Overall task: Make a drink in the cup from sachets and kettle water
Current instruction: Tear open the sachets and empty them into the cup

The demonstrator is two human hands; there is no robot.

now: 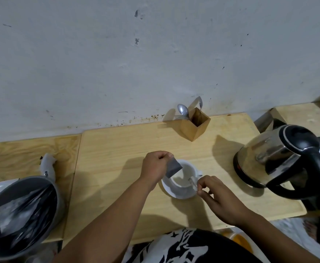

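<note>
We're tipping the sachet (173,168) w/ left hand (156,166) over the cup (182,178). Right hand (215,192) is pinching a small torn strip (193,182); we're keeping the opening inside the rim.

white cup (182,182), grey sachet (173,168), black-handled kettle (280,158)

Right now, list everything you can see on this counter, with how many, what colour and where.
cup: one, white, centre, on saucer
saucer: one, white, under cup
sachet: one, grey, tilted over cup
kettle: one, steel and black, right, on its base
wooden holder: one, tan, by the wall
spoons: two, silver, in holder
bin: one, grey, left, black liner
counter: one, light wood
wall: one, white, marked
left hand: grip on sachet
right hand: pinching something thin at the cup rim
</note>
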